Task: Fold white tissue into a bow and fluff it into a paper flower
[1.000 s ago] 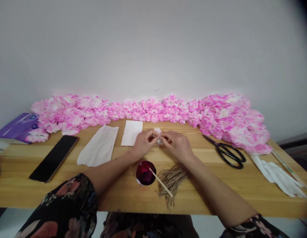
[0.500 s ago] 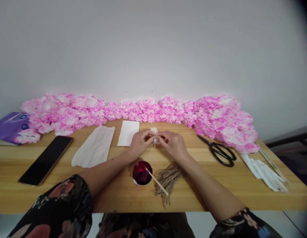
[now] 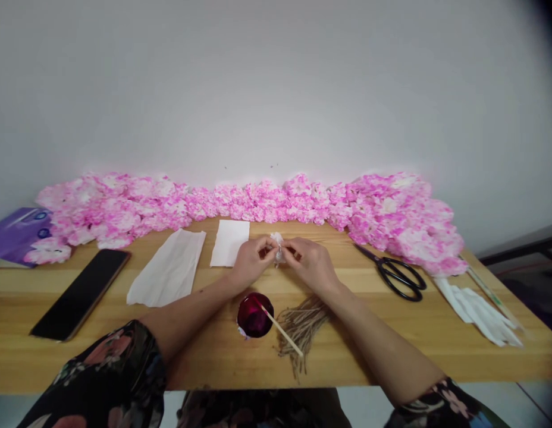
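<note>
A small bunched piece of white tissue paper (image 3: 276, 239) is pinched between my two hands, above the middle of the table. My left hand (image 3: 253, 261) grips its left side with thumb and forefinger. From the right, my right hand (image 3: 312, 263) pinches at its gathered middle, where a thin tie seems to cross, though the fingers partly hide it. Closer to me sits a small bowl of dark magenta liquid (image 3: 253, 318) with a wooden stick (image 3: 285, 334) leaning out of it. A bundle of brown twine pieces (image 3: 305, 321) lies beside the bowl, below my right wrist.
Pink-and-white paper flowers (image 3: 262, 199) line the table's back along the wall. Two white paper stacks (image 3: 169, 267) lie left of my hands, beyond them a phone (image 3: 82, 294) and purple packet (image 3: 19, 235). Black scissors (image 3: 394, 276) and white strips (image 3: 483, 315) lie right.
The view has tilted slightly, so the table sits a little lower. My fingers have shifted only slightly on the tissue paper; both hands still pinch it.
</note>
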The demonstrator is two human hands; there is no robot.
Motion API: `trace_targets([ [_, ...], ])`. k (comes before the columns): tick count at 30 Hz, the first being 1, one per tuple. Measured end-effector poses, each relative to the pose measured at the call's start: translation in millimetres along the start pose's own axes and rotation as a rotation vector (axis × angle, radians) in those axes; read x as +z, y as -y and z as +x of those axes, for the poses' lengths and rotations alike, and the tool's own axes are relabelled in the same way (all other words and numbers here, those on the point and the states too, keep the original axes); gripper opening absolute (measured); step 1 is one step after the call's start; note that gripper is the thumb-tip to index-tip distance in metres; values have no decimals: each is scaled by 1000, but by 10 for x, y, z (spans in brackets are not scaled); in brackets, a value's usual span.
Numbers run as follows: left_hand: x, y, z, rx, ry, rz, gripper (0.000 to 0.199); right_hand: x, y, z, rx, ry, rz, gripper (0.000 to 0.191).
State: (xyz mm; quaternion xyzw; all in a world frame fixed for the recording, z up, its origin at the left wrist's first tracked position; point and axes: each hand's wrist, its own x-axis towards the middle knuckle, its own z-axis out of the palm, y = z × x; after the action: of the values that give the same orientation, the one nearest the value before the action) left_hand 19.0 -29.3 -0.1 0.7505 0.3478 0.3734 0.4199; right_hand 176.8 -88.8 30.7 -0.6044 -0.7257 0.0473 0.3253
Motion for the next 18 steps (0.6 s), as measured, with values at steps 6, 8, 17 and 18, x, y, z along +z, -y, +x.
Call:
trace_targets([
  [6,4,46,0,4,13,-46,14,-8,2,-2,-15,-17,30,15],
  [8,1,57,2,10,-3,-18,14,-1,3,-7,-29,-28,19,15],
  [17,-11,-27,-2,38,-7,74,10,10,19,-17,-17,-20,-5,15],
  [18,-9,-23,-2,32,-3,64,10,6,23,-17,-12,-19,-2,16],
])
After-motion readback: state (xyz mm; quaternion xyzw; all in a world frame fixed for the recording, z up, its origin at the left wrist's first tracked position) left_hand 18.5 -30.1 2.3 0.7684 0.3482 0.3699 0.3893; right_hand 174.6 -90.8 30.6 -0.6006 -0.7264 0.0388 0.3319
